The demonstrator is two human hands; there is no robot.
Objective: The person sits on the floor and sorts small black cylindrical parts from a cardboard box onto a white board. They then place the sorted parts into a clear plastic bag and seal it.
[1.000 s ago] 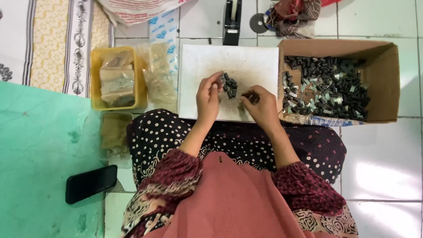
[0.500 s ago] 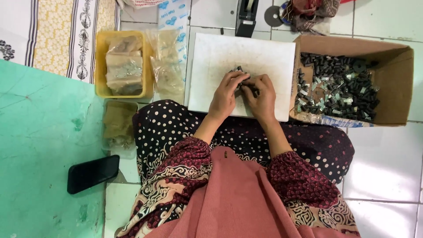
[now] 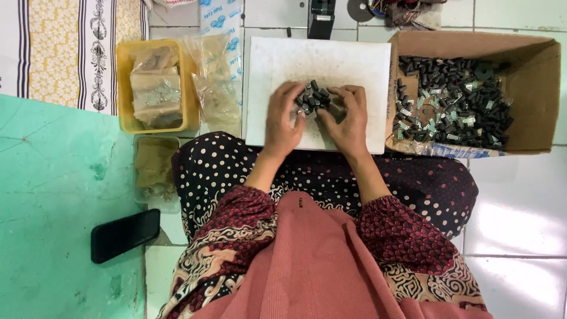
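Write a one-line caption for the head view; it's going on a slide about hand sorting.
Both hands, left hand and right hand, cup small dark parts on a white board beside a cardboard box.

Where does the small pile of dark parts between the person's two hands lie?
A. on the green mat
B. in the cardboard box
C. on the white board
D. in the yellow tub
C: the dark parts lie on the white board, with left hand and right hand cupped on either side of them.

Around the white board (image 3: 295,65) there is bare surface above and left of the small pile of dark parts (image 3: 313,97), while the cardboard box (image 3: 531,65) hems its right edge and plastic bags (image 3: 215,82) crowd its left.
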